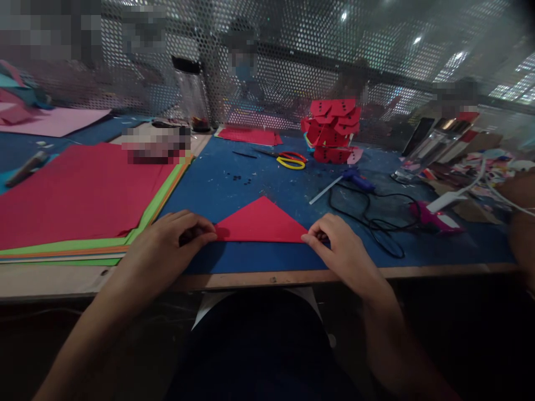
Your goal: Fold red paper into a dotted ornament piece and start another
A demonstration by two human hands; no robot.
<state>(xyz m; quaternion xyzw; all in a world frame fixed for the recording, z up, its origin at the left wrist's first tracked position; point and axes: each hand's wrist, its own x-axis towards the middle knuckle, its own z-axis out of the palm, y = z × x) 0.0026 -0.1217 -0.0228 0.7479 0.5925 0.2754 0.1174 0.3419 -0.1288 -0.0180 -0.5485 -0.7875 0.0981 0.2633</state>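
Observation:
A red sheet of paper, folded into a triangle, lies on the blue tabletop with its peak pointing away from me. My left hand pinches the left corner between thumb and fingers. At the opposite corner, my right hand grips the paper in the same way. The fold runs straight along the side nearest me. Beyond the paper lie scissors with red and yellow handles, and some small black bits.
Stacked coloured paper covers the left side. A blue glue gun with a black cord lies right, near a magenta-and-white device. Folded red paper pieces are piled behind. A perforated metal screen closes the back; a clear bottle stands there.

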